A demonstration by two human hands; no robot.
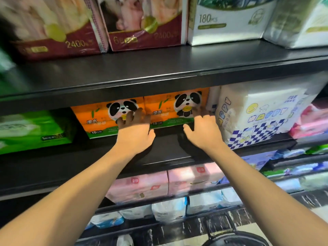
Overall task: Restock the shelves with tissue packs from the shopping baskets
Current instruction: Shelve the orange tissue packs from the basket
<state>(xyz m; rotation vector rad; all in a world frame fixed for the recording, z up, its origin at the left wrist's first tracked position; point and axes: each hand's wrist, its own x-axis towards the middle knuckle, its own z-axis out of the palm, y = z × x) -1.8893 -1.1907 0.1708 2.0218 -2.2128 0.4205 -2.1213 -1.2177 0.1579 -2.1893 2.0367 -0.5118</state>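
Two orange tissue packs with panda pictures stand side by side on the middle black shelf (165,150). My left hand (134,131) lies flat with spread fingers against the front of the left panda pack (99,119). My right hand (204,129) does the same at the lower right corner of the right panda pack (166,109). Neither hand grips a pack; the fingers press on the fronts. A dark shopping basket (236,237) shows at the bottom edge, its contents hidden.
A green tissue pack (32,130) sits left of the panda packs, and a white pack with blue checks (262,118) to the right. Maroon packs (58,27) and a white 180-pcs pack (227,22) fill the shelf above. Pink packs (159,183) and white packs line lower shelves.
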